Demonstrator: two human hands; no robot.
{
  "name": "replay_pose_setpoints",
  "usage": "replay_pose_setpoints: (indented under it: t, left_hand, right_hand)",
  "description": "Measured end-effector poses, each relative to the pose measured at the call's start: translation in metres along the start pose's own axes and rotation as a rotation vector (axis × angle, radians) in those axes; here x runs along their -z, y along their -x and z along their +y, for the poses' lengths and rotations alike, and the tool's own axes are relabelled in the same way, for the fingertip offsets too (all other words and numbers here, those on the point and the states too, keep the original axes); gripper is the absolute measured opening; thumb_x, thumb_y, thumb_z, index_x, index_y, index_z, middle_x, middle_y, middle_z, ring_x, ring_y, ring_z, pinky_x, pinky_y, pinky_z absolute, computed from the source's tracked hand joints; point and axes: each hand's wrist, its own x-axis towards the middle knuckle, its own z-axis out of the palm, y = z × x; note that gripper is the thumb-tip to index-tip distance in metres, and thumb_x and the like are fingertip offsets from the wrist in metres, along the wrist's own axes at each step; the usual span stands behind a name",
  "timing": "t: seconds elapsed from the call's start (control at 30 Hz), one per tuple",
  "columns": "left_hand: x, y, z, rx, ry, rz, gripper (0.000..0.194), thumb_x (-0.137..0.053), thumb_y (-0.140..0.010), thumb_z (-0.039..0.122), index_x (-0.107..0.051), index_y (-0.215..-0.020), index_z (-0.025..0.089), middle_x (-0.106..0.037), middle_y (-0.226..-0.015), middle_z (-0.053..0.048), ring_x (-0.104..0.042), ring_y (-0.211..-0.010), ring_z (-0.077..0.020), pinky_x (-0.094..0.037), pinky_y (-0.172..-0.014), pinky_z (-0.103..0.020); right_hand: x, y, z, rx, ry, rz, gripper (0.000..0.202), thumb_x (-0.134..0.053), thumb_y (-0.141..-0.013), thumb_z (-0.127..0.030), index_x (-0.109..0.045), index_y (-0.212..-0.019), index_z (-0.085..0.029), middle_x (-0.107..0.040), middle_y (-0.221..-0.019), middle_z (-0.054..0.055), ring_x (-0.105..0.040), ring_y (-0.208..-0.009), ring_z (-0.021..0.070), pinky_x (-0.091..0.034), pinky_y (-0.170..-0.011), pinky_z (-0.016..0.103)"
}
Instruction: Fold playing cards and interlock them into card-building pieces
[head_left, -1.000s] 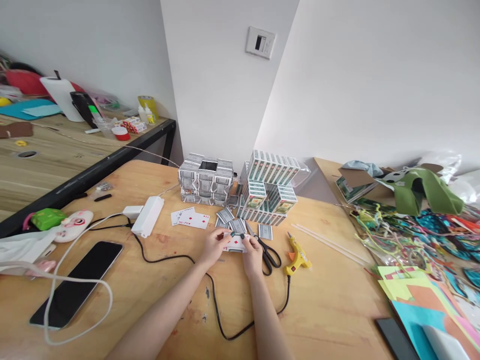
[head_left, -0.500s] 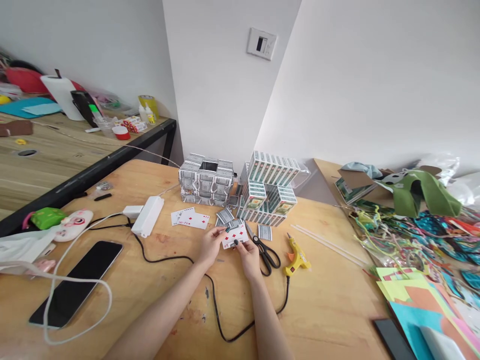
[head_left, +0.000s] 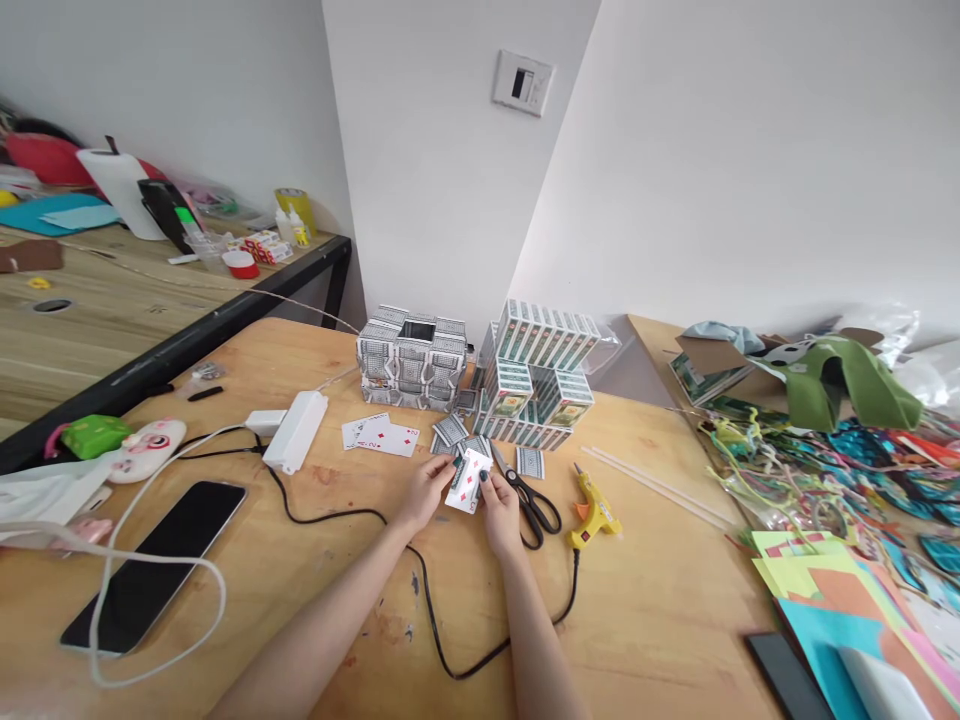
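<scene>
Between both hands is a playing card with red diamonds, its face toward me and turned nearly upright. My left hand pinches its left edge; my right hand grips the right edge, the dark-nailed thumb on the face. Cut card pieces lie face down just beyond the fingers, and another patterned piece lies to the right. Black-handled scissors rest beside my right hand. Left of the hands lie loose playing cards. Behind them stands a box-like structure built from folded cards.
Stacked card boxes stand at the back. A yellow glue gun lies to the right, its black cord looping under my forearms. Clear glue sticks are farther right. A phone and white power strip sit left.
The card has been turned from a slanted, sideways position to nearly upright. Both hands still hold it and have shifted only slightly.
</scene>
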Motion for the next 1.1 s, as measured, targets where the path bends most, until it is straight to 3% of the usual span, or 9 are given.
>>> replay_pose_setpoints:
  t: [0.2,0.4,0.53,0.67,0.83,1.1]
  left_hand:
    - [0.005,-0.001,0.001,0.009,-0.012,-0.057,0.029,-0.059,-0.07,0.041,-0.066,-0.074,0.013,-0.064,-0.067,-0.002,-0.056,-0.064,-0.0157,-0.042,-0.059,-0.025]
    - [0.011,-0.008,-0.004,0.036,-0.01,-0.112,0.031,-0.062,-0.07,0.036,-0.067,-0.092,0.015,-0.068,-0.088,-0.007,-0.059,-0.086,-0.0205,-0.044,-0.076,-0.031]
    - [0.014,-0.013,-0.005,0.111,0.059,-0.184,0.034,-0.066,-0.067,0.034,-0.067,-0.095,0.015,-0.069,-0.091,-0.008,-0.059,-0.091,-0.0227,-0.044,-0.08,-0.035]
    - [0.018,-0.015,-0.002,0.166,0.105,-0.269,0.032,-0.068,-0.064,0.032,-0.067,-0.09,0.014,-0.07,-0.088,-0.007,-0.061,-0.086,-0.0209,-0.043,-0.083,-0.036]
    - [0.018,-0.014,0.002,0.147,0.021,-0.275,0.027,-0.068,-0.062,0.033,-0.067,-0.08,0.012,-0.069,-0.078,-0.006,-0.06,-0.077,-0.019,-0.043,-0.078,-0.034]
    - [0.009,-0.01,0.005,0.034,-0.223,-0.165,0.018,-0.058,-0.066,0.031,-0.059,-0.064,0.014,-0.061,-0.065,-0.002,-0.055,-0.065,-0.0151,-0.042,-0.063,-0.026]
  right_hand:
    - [0.0,0.001,0.0,0.029,0.017,0.012,0.037,-0.053,-0.074,-0.049,-0.064,-0.079,-0.015,-0.057,-0.059,0.001,-0.047,-0.054,0.0136,-0.037,-0.051,0.024]
    - [-0.001,0.001,-0.005,0.048,0.033,0.03,0.037,-0.05,-0.076,-0.048,-0.065,-0.083,-0.014,-0.057,-0.064,0.002,-0.047,-0.057,0.0137,-0.037,-0.053,0.024]
    - [0.0,0.001,-0.007,0.068,0.084,0.027,0.036,-0.049,-0.077,-0.047,-0.063,-0.076,-0.014,-0.054,-0.059,0.0,-0.047,-0.058,0.0141,-0.037,-0.054,0.024]
    - [0.003,0.002,-0.006,0.086,0.168,0.039,0.036,-0.048,-0.078,-0.047,-0.061,-0.07,-0.014,-0.053,-0.057,0.0,-0.046,-0.056,0.0139,-0.037,-0.053,0.024]
    - [0.006,0.003,-0.006,0.098,0.213,0.043,0.037,-0.048,-0.078,-0.048,-0.061,-0.071,-0.014,-0.055,-0.058,0.001,-0.046,-0.055,0.0139,-0.037,-0.051,0.023]
    - [0.006,0.003,-0.005,0.095,0.207,0.051,0.033,-0.047,-0.079,-0.046,-0.058,-0.071,-0.015,-0.05,-0.056,-0.001,-0.04,-0.05,0.0115,-0.033,-0.048,0.023]
